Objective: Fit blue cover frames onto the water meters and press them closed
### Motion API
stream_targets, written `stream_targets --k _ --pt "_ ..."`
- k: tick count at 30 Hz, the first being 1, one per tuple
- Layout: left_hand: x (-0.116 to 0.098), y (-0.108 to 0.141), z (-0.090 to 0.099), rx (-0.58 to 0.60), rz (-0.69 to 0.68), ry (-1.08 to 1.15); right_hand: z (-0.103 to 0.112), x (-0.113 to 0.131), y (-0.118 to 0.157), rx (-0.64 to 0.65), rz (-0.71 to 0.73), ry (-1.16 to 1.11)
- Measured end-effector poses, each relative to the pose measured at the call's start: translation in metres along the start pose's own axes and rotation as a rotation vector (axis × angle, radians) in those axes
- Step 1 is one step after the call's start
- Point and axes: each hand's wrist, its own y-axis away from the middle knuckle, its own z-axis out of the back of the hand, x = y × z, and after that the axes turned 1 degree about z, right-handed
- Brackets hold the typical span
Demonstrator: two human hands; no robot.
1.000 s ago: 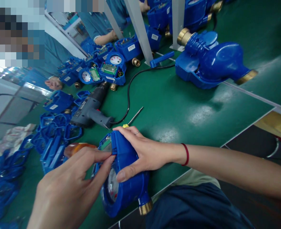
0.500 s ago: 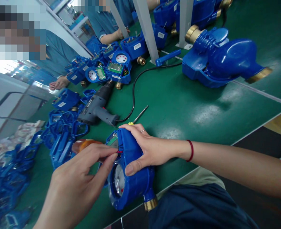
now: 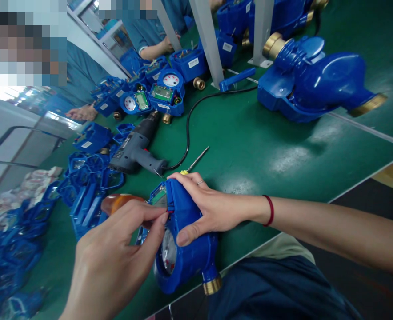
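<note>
A blue water meter (image 3: 190, 253) with a brass threaded end stands tilted at the table's near edge, its round dial and small display facing left. My right hand (image 3: 210, 206) is closed around its housing from the right, thumb beside the dial, fingers over the top. My left hand (image 3: 116, 253) pinches thumb and index finger together at the gap between display and dial. Between those fingertips shows a thin red wire (image 3: 170, 212); its far end is hidden. Just behind the meter lies a screwdriver (image 3: 199, 158), its handle mostly covered by my right hand.
A grey heat gun (image 3: 134, 151) with a black cord (image 3: 187, 129) lies behind my hands. Blue cover frames (image 3: 86, 191) pile up at left, near an orange-brown object (image 3: 116, 202). Another meter (image 3: 330, 84) lies at right by grey posts (image 3: 206, 40). Co-workers sit across the table.
My left hand has shifted slightly right along the meter, still pinching at the red wire. The right hand keeps its hold. The whole view has moved a little.
</note>
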Motion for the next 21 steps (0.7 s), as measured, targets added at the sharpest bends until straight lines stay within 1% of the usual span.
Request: stream_targets --k 4,8,11,14,17,21 --pt "-0.0002 0.0021 -0.0004 0.002 -0.007 0.030 0.0001 -0.0010 -0.0001 -0.003 -0.019 -0.017" --pt "-0.0028 0.0019 -0.0014 -0.021 -0.017 -0.029 0.0002 0.0004 0.0005 -0.008 -0.024 -0.038" --pt "-0.0048 0.0024 -0.0027 -0.043 0.002 -0.057 0.0005 0.0019 0.0004 -0.018 -0.013 -0.070" --pt "-0.0049 0.0037 -0.0041 -0.039 0.024 -0.034 0.0010 0.0031 0.0001 -0.010 -0.008 -0.079" --pt "-0.0039 0.0052 -0.0051 -0.043 0.009 -0.019 0.0015 0.0037 0.0006 -0.005 0.003 -0.062" --pt "-0.0017 0.0068 -0.0065 -0.016 -0.001 0.066 0.0019 0.0045 0.0029 -0.040 0.001 -0.067"
